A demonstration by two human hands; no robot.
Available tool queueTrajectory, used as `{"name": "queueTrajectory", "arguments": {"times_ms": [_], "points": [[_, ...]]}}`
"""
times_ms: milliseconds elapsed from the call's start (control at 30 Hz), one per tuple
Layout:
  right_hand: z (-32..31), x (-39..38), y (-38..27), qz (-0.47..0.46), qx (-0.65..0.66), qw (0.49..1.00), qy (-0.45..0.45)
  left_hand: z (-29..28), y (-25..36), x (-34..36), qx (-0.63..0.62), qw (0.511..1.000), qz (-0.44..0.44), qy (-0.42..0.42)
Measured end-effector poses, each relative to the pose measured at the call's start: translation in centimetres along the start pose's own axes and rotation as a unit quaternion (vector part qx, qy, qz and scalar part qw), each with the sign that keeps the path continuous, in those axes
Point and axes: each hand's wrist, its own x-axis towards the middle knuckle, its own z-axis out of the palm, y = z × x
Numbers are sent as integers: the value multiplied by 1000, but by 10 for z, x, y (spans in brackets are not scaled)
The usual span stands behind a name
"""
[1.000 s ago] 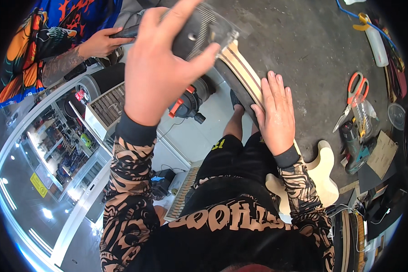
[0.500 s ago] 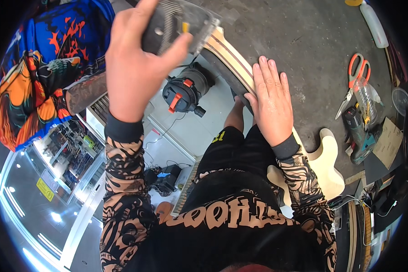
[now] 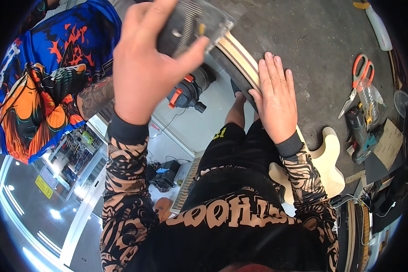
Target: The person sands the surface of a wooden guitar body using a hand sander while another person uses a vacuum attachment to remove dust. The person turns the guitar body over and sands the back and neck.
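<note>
An unfinished pale wood electric guitar lies at the edge of the dark bench. Its neck [image 3: 241, 56] shows brown and cream lengthwise stripes, and its cream body [image 3: 327, 156] curves out past my right forearm. My right hand [image 3: 278, 97] rests flat on the neck, fingers stretched out. Near the top, my left hand [image 3: 152, 68] grips a dark boxy tool [image 3: 190, 29] with a ribbed strip and a see-through edge, its thumb and fingers spread across the top. The tool sits over the neck's far end and hides it. My left fingers are partly blurred.
Orange-handled scissors [image 3: 359, 77], a clear plastic bottle [image 3: 368, 102], a teal and black power tool [image 3: 361, 136] and brown sandpaper [image 3: 387, 145] lie on the right. A black and orange vacuum [image 3: 190, 93] stands on the floor. Another person in a blue patterned shirt [image 3: 93, 34] is at the left.
My left hand and the boxy tool have shifted right and slightly down, covering more of the neck's far end. My right hand stays flat on the neck, almost unmoved.
</note>
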Motion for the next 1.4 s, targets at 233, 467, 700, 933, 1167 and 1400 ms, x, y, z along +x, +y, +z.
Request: {"name": "queueTrajectory", "arguments": {"times_ms": [233,467,700,933,1167,1400], "points": [[-2,-4,3,-4,25,1000,12,-5,-18,5,5,998,-30,59],[-9,-47,8,20,-12,1000,-14,8,11,-20,-13,1000,10,0],[-25,-119,17,88,-65,993,-43,31,53,-61,-1,1000,10,-19],[-46,-173,29,109,-136,982,-68,66,120,-126,-57,995,28,-71],[-67,-216,66,74,-130,987,-65,51,77,-96,-23,999,23,21],[-58,-226,85,40,-43,998,33,81,155,-145,-38,998,17,-38]]}}
